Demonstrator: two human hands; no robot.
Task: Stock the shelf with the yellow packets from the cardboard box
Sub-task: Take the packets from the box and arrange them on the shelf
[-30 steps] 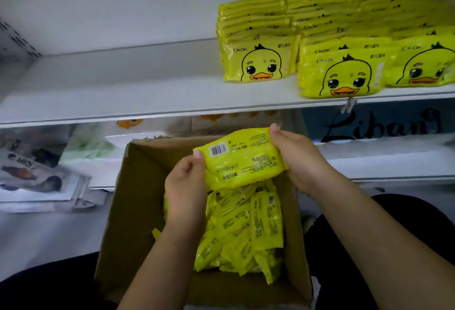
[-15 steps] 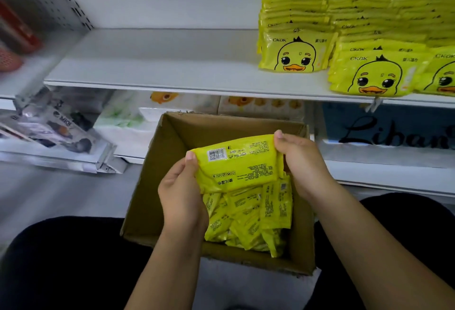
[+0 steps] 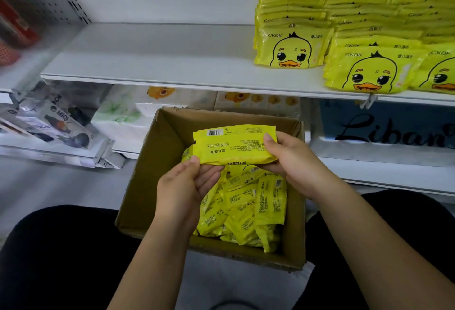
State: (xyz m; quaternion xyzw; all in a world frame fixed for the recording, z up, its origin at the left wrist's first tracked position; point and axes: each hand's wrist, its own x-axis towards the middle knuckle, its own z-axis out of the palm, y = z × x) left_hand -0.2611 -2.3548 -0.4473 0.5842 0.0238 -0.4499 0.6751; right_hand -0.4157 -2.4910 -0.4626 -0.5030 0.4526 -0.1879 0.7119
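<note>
A yellow packet [image 3: 234,143] hangs above the open cardboard box [image 3: 157,162], printed back side up with a barcode at its left end. My left hand [image 3: 183,186] pinches its lower left corner, palm turned up. My right hand [image 3: 288,159] grips its right end, thumb on top. Several more yellow packets [image 3: 246,206] lie loose in the box. On the white shelf [image 3: 160,63] above, stacks of yellow duck-face packets [image 3: 293,31] stand at the right; the shelf's left half is bare.
The box sits on the floor between my dark-clothed knees [image 3: 56,255]. A lower shelf behind it holds tissue packs [image 3: 123,115] and a blue box with script lettering [image 3: 384,125]. Boxed goods [image 3: 49,122] lean at the left. A price-tag clip [image 3: 369,100] hangs from the shelf edge.
The view shifted, so the box and shelf sit further right and lower. The packet tilted flatter, and my left hand turned palm up under its lower left corner.
</note>
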